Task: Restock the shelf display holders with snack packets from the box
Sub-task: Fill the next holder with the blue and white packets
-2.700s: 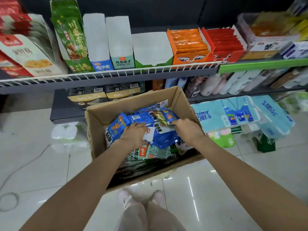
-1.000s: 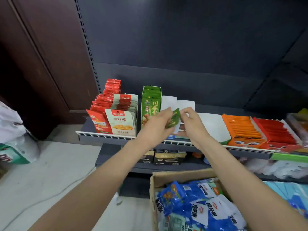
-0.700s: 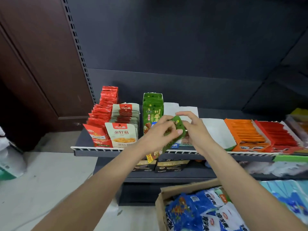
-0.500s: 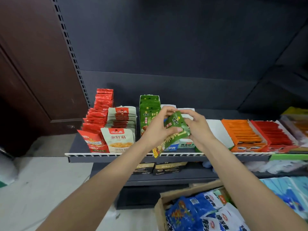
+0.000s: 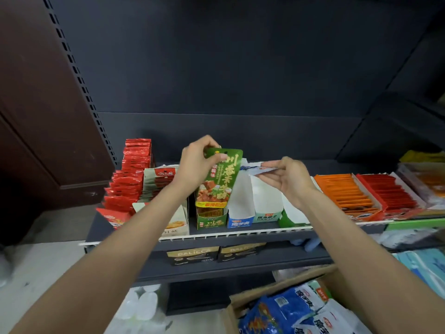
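Dark shelf (image 5: 240,233) walls stood behind rows of snack holders. Left hand (image 5: 196,162) pinched the top of a tall green snack packet (image 5: 218,179), right over the green cardboard holder (image 5: 212,220). Right hand (image 5: 290,179) pinched a flat blue-and-white packet (image 5: 258,169) above the white holders (image 5: 255,201). More packets lay in the brown cardboard box (image 5: 284,284) below.

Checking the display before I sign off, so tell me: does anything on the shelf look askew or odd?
Little stands out. The green snack packet tilts over its green holder, pinched by the left hand, not yet seated. The blue-labelled holder beside it shows only bare white walls.
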{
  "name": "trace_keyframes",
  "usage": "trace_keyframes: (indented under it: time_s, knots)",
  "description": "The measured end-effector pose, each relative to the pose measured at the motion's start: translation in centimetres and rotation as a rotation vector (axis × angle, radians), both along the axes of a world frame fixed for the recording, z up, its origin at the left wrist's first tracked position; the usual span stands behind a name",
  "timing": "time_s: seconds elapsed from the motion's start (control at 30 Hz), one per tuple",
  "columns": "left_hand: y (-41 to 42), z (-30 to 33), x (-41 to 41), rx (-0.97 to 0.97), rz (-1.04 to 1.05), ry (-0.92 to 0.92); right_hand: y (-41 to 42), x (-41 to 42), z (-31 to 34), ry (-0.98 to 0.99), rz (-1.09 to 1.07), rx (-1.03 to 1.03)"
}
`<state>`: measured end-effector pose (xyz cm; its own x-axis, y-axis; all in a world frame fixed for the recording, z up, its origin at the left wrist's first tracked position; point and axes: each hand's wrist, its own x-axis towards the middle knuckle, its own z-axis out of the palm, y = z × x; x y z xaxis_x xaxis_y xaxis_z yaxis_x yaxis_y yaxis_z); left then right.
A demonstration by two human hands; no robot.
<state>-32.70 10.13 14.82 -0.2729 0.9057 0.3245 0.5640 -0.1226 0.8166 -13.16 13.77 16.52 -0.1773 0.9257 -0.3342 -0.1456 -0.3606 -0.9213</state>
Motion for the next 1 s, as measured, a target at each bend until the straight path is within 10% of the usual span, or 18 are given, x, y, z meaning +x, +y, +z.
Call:
trace_keyframes:
  time_s: [0.4,0.63,1.0]
  knots:
    - [3.5,-2.6,-2.1,-0.045,0.053,-0.08,3.1,-0.3,0.4,-0.23,0.119,0.077]
    - [4.4,-3.8,-4.1,-0.335,0.09,0.651,5.9,-0.7,0.1,-0.362,0.085,0.176]
    - [5.6,-4.5,-4.6,-0.36,-0.101,0.754,9.0,-5.6,-4.5,-0.619,0.197,0.202]
